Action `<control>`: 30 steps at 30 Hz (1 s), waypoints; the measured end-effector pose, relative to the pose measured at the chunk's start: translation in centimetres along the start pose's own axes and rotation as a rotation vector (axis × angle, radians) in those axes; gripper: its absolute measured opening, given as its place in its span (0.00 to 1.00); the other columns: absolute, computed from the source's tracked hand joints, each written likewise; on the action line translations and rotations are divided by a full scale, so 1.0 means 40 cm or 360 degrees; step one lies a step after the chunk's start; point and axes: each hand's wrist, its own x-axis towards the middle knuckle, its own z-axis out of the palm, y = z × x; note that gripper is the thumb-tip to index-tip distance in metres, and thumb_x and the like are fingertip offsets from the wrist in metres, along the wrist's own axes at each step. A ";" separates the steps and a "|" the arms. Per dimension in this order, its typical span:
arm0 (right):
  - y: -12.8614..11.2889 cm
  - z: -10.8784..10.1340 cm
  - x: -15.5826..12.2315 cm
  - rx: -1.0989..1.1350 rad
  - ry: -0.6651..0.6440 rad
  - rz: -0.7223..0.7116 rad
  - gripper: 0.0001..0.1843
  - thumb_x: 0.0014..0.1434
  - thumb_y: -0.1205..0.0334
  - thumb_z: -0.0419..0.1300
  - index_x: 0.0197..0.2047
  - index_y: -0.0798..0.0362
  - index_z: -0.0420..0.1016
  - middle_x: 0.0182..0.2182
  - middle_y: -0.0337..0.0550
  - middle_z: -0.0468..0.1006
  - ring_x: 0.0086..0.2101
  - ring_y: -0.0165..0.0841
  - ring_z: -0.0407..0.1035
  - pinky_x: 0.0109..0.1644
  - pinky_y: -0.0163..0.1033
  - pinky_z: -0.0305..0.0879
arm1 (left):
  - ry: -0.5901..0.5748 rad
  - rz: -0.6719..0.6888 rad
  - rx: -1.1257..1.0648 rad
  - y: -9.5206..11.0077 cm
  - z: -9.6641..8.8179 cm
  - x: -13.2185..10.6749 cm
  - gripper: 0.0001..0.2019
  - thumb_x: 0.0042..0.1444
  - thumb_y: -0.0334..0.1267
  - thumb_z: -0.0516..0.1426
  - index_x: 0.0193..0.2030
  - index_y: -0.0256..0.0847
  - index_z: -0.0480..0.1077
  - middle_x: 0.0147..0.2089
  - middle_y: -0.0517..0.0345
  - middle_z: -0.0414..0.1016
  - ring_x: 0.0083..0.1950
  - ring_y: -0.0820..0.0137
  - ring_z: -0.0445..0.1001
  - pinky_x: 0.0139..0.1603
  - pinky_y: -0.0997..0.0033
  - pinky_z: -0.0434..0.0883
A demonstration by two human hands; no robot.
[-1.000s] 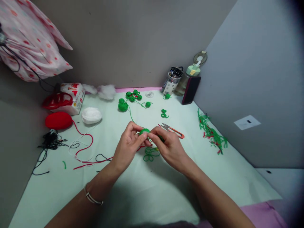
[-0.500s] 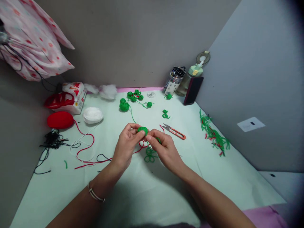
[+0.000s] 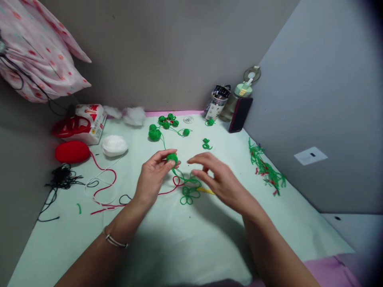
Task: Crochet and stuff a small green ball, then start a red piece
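Note:
My left hand (image 3: 152, 179) pinches a small green crocheted ball (image 3: 172, 158) between thumb and fingertips, just above the pale green tabletop (image 3: 185, 239). A green yarn tail (image 3: 188, 193) runs from the ball down into loops on the table. My right hand (image 3: 220, 179) hovers to the right of the ball with fingers spread and nothing in it. It covers the red-handled snips. A yellow stick-like tool (image 3: 206, 191) pokes out from under that hand.
Several green crocheted pieces (image 3: 167, 123) lie at the back. A red yarn ball (image 3: 72, 151), white yarn (image 3: 114, 145), black yarn (image 3: 61, 177) and a carton (image 3: 89, 123) sit left. A pen jar (image 3: 216, 104), bottle (image 3: 239, 99), dark phone (image 3: 240, 114) and yarn scraps (image 3: 267, 169) sit right.
My right hand let go of the green ball and opened, moving right over the snips. My left hand lifted the ball slightly up and left.

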 end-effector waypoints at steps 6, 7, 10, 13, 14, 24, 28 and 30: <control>0.047 -0.011 -0.036 -0.0747 -0.0495 0.0094 0.07 0.68 0.72 0.58 0.40 0.52 0.76 0.36 0.43 0.78 0.33 0.32 0.69 0.35 0.37 0.54 | -0.0103 -0.0058 0.0109 0.010 -0.015 0.006 0.17 0.59 0.44 0.68 0.54 0.45 0.82 0.52 0.52 0.85 0.44 0.68 0.79 0.54 0.65 0.75; 0.052 0.004 -0.039 -0.0863 -0.0584 0.0130 0.08 0.66 0.74 0.58 0.39 0.53 0.75 0.35 0.43 0.77 0.32 0.32 0.67 0.33 0.37 0.50 | -0.0107 -0.0071 0.0112 0.006 -0.015 0.003 0.17 0.58 0.44 0.68 0.54 0.44 0.82 0.52 0.51 0.85 0.45 0.67 0.80 0.54 0.64 0.75; 0.065 0.041 -0.040 -0.1080 -0.0648 0.0194 0.11 0.65 0.78 0.54 0.41 0.55 0.73 0.34 0.43 0.75 0.29 0.31 0.62 0.31 0.38 0.43 | -0.0021 -0.0074 0.0068 -0.013 -0.015 -0.010 0.19 0.56 0.42 0.70 0.54 0.42 0.81 0.49 0.48 0.86 0.46 0.65 0.80 0.51 0.64 0.76; 0.080 0.046 -0.039 -0.1118 -0.0630 0.0166 0.13 0.66 0.79 0.52 0.43 0.54 0.72 0.34 0.42 0.74 0.29 0.31 0.61 0.32 0.38 0.44 | 0.0242 0.0037 -0.0034 -0.018 -0.035 -0.019 0.15 0.57 0.40 0.69 0.50 0.41 0.80 0.47 0.51 0.86 0.41 0.69 0.79 0.47 0.69 0.76; 0.084 0.040 -0.038 -0.1134 -0.0631 0.0181 0.13 0.66 0.80 0.51 0.41 0.54 0.72 0.34 0.43 0.75 0.30 0.31 0.61 0.32 0.38 0.44 | 0.0364 0.0106 -0.0074 -0.012 -0.050 -0.019 0.12 0.58 0.38 0.68 0.48 0.42 0.79 0.47 0.53 0.86 0.40 0.72 0.78 0.46 0.72 0.76; 0.066 -0.040 -0.039 -0.0718 -0.0062 0.0544 0.11 0.73 0.64 0.49 0.42 0.53 0.72 0.29 0.44 0.75 0.27 0.33 0.63 0.31 0.40 0.46 | 0.0788 0.0350 -0.0174 0.051 -0.113 -0.034 0.04 0.61 0.35 0.65 0.42 0.43 0.75 0.44 0.60 0.84 0.41 0.72 0.80 0.48 0.72 0.76; 0.017 0.007 -0.034 0.0806 -0.0401 0.0537 0.17 0.73 0.50 0.53 0.53 0.53 0.73 0.21 0.33 0.71 0.22 0.29 0.59 0.29 0.36 0.53 | 0.0338 -0.0025 0.0056 -0.025 -0.040 -0.071 0.13 0.59 0.43 0.67 0.47 0.41 0.74 0.49 0.50 0.83 0.38 0.68 0.80 0.42 0.66 0.77; 0.000 0.041 -0.027 0.1245 -0.0528 0.0590 0.15 0.71 0.52 0.56 0.51 0.54 0.77 0.15 0.27 0.62 0.19 0.26 0.52 0.27 0.35 0.48 | 0.0250 -0.0084 0.0116 -0.043 -0.024 -0.083 0.15 0.59 0.44 0.67 0.49 0.40 0.76 0.46 0.50 0.83 0.37 0.68 0.78 0.42 0.66 0.77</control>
